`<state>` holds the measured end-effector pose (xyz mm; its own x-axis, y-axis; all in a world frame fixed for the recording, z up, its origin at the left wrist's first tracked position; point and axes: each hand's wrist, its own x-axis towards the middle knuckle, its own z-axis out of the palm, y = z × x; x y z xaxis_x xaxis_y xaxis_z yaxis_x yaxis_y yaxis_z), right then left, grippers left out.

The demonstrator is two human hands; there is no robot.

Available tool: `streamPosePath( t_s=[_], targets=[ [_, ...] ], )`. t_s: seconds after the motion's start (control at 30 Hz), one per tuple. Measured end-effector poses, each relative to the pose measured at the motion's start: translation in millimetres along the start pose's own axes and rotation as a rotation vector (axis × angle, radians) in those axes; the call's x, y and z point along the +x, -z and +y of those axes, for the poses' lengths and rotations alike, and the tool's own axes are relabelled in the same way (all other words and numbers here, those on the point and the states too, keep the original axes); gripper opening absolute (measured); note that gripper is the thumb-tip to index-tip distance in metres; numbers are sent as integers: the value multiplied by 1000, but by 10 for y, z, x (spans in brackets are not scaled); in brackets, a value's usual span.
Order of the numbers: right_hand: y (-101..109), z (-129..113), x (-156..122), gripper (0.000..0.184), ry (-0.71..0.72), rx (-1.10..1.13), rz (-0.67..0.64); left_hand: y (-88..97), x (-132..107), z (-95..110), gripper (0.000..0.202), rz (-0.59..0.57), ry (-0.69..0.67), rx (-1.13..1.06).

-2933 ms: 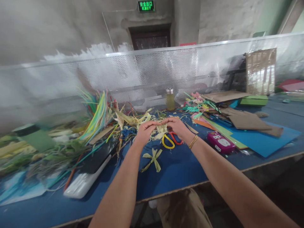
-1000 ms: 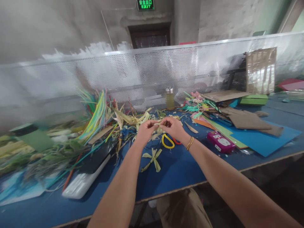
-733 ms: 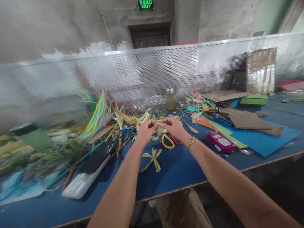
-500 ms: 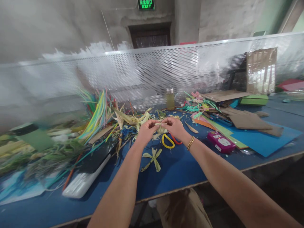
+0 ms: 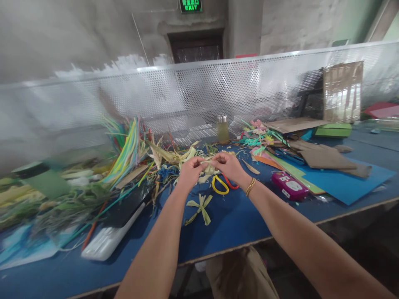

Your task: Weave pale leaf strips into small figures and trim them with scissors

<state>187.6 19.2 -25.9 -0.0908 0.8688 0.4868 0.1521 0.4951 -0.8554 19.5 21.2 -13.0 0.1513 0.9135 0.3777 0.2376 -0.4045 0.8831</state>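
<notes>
Both my hands meet above the blue table [image 5: 237, 224], pinching a small bundle of pale dried leaf strips [image 5: 209, 169] between them. My left hand [image 5: 189, 172] grips its left side with fingers curled. My right hand [image 5: 229, 166], with a gold bracelet at the wrist, is closed on the right side. Just below the hands lie scissors with yellow and red handles [image 5: 222, 185]. Nearer to me on the table lies a finished knotted leaf piece [image 5: 199, 209].
A heap of leaf strips and coloured strands [image 5: 131, 155] fills the left. A white and black keyboard-like object [image 5: 115, 228] lies front left. A pink case [image 5: 289, 185], blue paper [image 5: 346, 182], brown cardboard [image 5: 324, 158] and a small bottle [image 5: 223, 129] sit to the right, before a perforated metal screen [image 5: 199, 95].
My hands have drawn slightly closer together on the leaf bundle and shifted their fingers on it; everything else on the table stays where it was.
</notes>
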Motion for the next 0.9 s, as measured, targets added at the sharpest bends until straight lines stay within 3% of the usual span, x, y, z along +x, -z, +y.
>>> streamPosePath(
  t_s=[0.27,0.5,0.7,0.9],
  targets=[
    [-27,-43,-17,15,-92,206,-27,9,-12,41,19,-58,32,-108],
    [-22,23,24,15,-123,383,-40,19,-21,72,18,-33,122,-262],
    [-21,39,39,12,-106,324,-22,43,-2,34,13,-58,187,-358],
    [4,-9,17,10,-1,142,-9,49,1,27,24,-55,56,-157]
  ],
)
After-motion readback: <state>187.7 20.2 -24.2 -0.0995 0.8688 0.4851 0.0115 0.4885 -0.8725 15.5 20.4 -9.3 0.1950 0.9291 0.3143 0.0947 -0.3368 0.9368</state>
